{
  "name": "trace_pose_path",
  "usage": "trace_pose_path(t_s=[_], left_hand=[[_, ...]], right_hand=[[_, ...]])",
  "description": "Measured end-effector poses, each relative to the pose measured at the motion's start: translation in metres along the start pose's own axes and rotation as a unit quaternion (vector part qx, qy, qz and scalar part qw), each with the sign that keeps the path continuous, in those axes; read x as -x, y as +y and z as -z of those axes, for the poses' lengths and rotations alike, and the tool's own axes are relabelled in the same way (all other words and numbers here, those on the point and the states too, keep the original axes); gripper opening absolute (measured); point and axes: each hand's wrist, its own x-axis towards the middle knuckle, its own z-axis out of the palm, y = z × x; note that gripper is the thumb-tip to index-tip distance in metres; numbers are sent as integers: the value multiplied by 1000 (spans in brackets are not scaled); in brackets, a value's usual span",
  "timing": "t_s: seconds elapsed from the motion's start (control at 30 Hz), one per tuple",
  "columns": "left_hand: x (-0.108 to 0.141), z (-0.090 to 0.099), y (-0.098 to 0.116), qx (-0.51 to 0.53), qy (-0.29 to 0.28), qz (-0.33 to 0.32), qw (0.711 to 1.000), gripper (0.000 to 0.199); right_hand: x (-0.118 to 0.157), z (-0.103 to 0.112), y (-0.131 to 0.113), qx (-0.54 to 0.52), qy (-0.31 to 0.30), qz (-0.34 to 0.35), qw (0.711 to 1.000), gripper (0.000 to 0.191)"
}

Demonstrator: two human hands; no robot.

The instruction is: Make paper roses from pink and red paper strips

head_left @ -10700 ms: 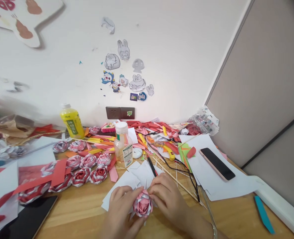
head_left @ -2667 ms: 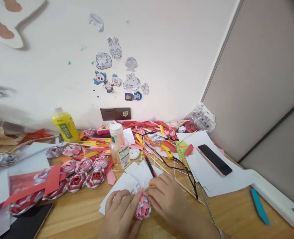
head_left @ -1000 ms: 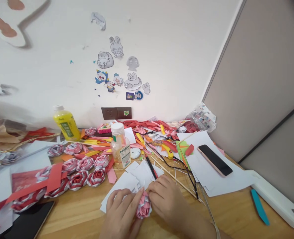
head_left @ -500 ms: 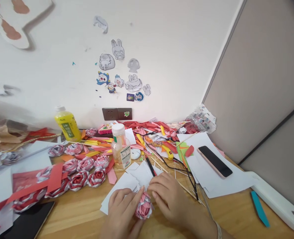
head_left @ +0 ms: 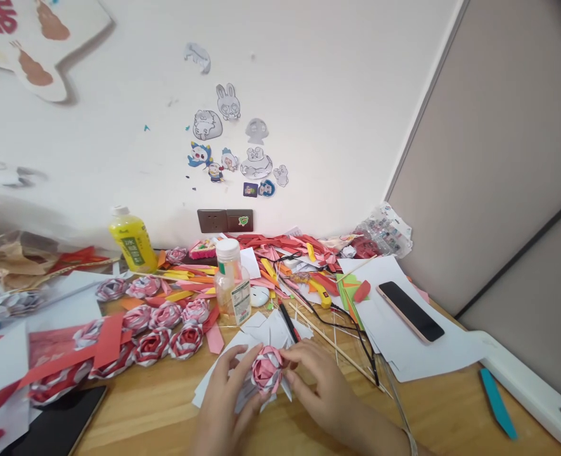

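Note:
Between my two hands is a pink and white folded paper rose (head_left: 267,370), its spiral centre facing up. My left hand (head_left: 230,389) is closed around its left and lower side. With thumb and fingertips, my right hand (head_left: 315,380) pinches the rose's right edge, where a pointed white paper end sticks out below. White paper sheets (head_left: 208,383) lie beneath the hands. Just beyond the fingers rests a dark pen (head_left: 288,322). Finished-looking paper roses (head_left: 153,345) in red, pink and white sit in rows to the left.
A clear bottle with a white cap (head_left: 232,282) and a yellow drink bottle (head_left: 132,244) stand behind. Paper strips (head_left: 280,244) pile along the wall. At right are a phone (head_left: 411,310) on paper, a glue gun's yellow part (head_left: 321,292) with cable, and a teal cutter (head_left: 497,403).
The rose has risen slightly and turned so its centre faces me more. My right fingers have come onto its right edge, and the view has shifted a little.

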Motion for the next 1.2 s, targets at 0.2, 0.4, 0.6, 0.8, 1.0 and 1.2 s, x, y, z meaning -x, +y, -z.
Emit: trace_pose_path(t_s=[0.2, 0.4, 0.6, 0.8, 1.0, 1.2], left_hand=[[6, -10, 6, 157, -58, 139, 976, 54], [6, -6, 14, 207, -50, 132, 968, 57], [-4, 2, 21, 153, -18, 70, 986, 47], [-5, 2, 19, 36, -41, -23, 998, 47], [-3, 0, 17, -24, -39, -102, 994, 62], [-3, 0, 19, -44, -36, -101, 993, 58]], right_hand=[[1, 0, 0, 31, -19, 10, 999, 22], [4, -3, -1, 36, -42, 43, 998, 20], [2, 0, -4, 32, -65, 29, 997, 17], [-2, 4, -4, 50, -29, 10, 998, 16], [-2, 3, -3, 72, -34, 50, 996, 16], [0, 0, -4, 110, -22, 60, 992, 16]])
